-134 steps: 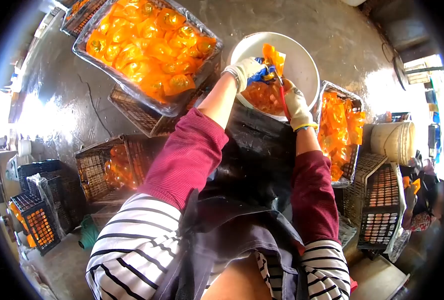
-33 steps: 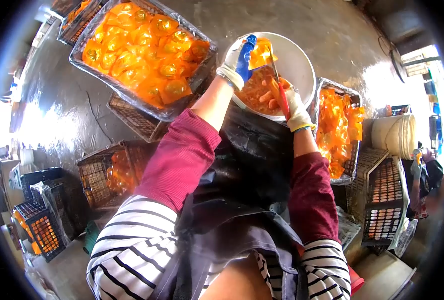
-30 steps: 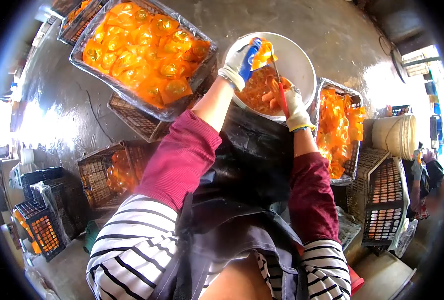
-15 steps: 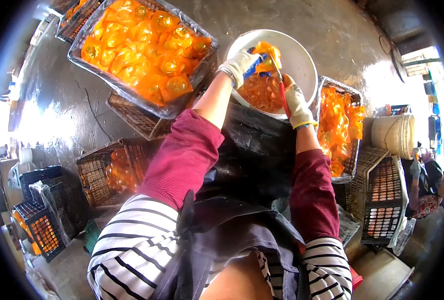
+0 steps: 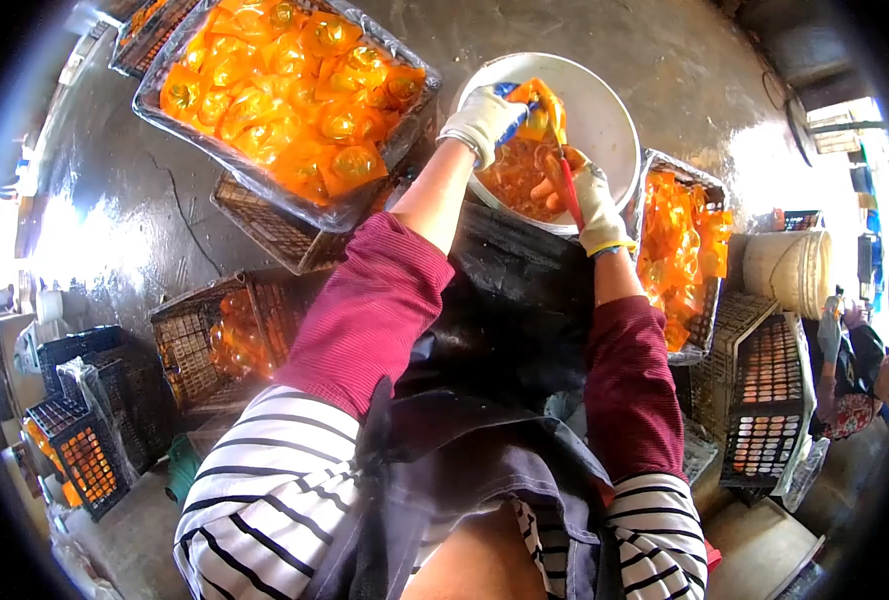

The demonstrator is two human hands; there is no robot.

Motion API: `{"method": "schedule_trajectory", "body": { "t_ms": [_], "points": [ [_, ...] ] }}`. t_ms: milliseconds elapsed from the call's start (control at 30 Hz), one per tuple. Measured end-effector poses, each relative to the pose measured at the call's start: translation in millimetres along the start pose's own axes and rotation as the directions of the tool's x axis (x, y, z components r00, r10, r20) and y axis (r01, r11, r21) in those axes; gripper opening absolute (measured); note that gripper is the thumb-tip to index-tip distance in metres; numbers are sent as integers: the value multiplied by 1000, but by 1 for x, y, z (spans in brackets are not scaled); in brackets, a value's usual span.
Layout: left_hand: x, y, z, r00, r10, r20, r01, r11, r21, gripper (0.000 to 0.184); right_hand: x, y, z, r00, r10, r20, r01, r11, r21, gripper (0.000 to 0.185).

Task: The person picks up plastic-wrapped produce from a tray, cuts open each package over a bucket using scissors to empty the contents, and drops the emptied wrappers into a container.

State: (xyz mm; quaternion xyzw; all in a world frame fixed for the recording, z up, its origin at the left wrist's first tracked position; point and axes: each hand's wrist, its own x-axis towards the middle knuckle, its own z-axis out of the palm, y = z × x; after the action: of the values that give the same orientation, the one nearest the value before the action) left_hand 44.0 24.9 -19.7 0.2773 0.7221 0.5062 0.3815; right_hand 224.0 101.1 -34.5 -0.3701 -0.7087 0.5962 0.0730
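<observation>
My left hand (image 5: 488, 122), in a white and blue glove, grips an orange wrapper (image 5: 542, 112) above a white bucket (image 5: 609, 130). In my right hand (image 5: 589, 200), whose glove leaves the fingers bare, are red-handled scissors (image 5: 568, 185), their blades up against the wrapper. Small orange-brown pieces (image 5: 509, 175) lie in the bottom of the bucket. To the left stands a plastic-lined crate (image 5: 144, 105) full of shiny orange wrapped items. A second lined crate (image 5: 709, 300), at the bucket's right, holds crumpled orange wrappers.
Dark crates lie below the left lined crate (image 5: 264, 225) and at the lower left (image 5: 89, 460). On the right are a cream bucket (image 5: 786, 272) and a stacked black crate (image 5: 764, 400). Another person (image 5: 852, 375) is at the far right edge.
Since a second ago my left glove has turned from palm side to back side, and the orange wrapper has tilted and folded. The person at the far right has shifted a little.
</observation>
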Motion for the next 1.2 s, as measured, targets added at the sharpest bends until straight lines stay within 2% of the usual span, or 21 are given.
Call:
{"method": "schedule_trajectory", "body": {
  "t_ms": [33,67,133,267,333,400,500,533,567,633,667,733,800,833,933,967,1033,1067,1100,1167,1200],
  "points": [
    [-2,-3,5,998,-26,62,46,937,-347,35,3,7,-1,998,-54,-38,54,998,-16,27],
    [-4,-4,12,992,-28,127,104,755,-647,37,10,19,-2,991,-111,-73,109,993,-34,27],
    [-16,0,27,967,-31,252,251,261,-932,41,4,4,4,990,-107,-90,109,994,18,27],
    [-9,-6,33,988,-117,96,136,416,-899,35,-24,-37,8,999,25,-41,-20,991,132,27],
    [5,-15,26,999,13,-30,-29,790,-612,33,-21,-35,8,1000,30,-6,-30,994,101,26],
    [-7,1,26,993,-112,-23,61,690,-721,33,-11,-24,-1,998,40,54,-43,998,55,26],
    [17,-28,23,951,308,-2,-303,935,-185,39,-10,-18,-15,999,28,23,-33,958,285,26],
    [0,-7,20,989,64,132,36,765,-643,38,-10,-13,-18,999,12,-31,-5,977,214,26],
    [-18,14,15,966,171,195,-24,808,-589,33,-8,-7,-21,996,-11,-83,22,990,138,25],
    [-9,3,13,971,202,128,-163,951,-263,38,-7,2,-21,982,-72,-176,70,997,-18,25],
    [17,-13,13,994,80,78,-97,968,230,47,-20,-22,-18,965,-122,-231,36,937,-347,25],
    [4,0,8,999,31,-44,-5,869,495,55,-19,-17,-13,973,-11,-230,2,999,-38,26],
    [-42,37,-20,1000,-6,13,3,980,198,53,-13,-9,-14,988,45,-149,-17,983,184,27],
    [-31,10,-31,943,296,-151,-261,941,216,50,-12,-6,-19,993,41,-106,-14,969,246,27],
    [-70,-12,-94,858,372,-355,-63,762,645,56,-23,-9,-23,944,-35,-328,201,850,486,26],
    [-82,-27,-112,885,304,-352,84,639,765,69,-27,-14,-26,918,-60,-393,290,776,560,29],
    [-107,-62,-132,966,104,-239,169,447,878,74,-21,0,-57,967,-11,-253,201,642,740,38],
    [-96,-110,-150,990,81,-118,76,402,913,69,-30,-10,-51,935,79,-344,286,405,869,43],
    [-100,-130,-155,967,244,-71,8,249,968,62,-27,5,-58,944,-45,-326,326,242,914,43],
    [-96,-138,-162,974,221,-37,-10,208,978,57,-28,12,-60,906,125,-405,390,128,912,45],
    [-94,-144,-169,966,251,-69,-79,536,841,53,-31,12,-61,887,186,-423,413,90,906,46]
  ]
}}
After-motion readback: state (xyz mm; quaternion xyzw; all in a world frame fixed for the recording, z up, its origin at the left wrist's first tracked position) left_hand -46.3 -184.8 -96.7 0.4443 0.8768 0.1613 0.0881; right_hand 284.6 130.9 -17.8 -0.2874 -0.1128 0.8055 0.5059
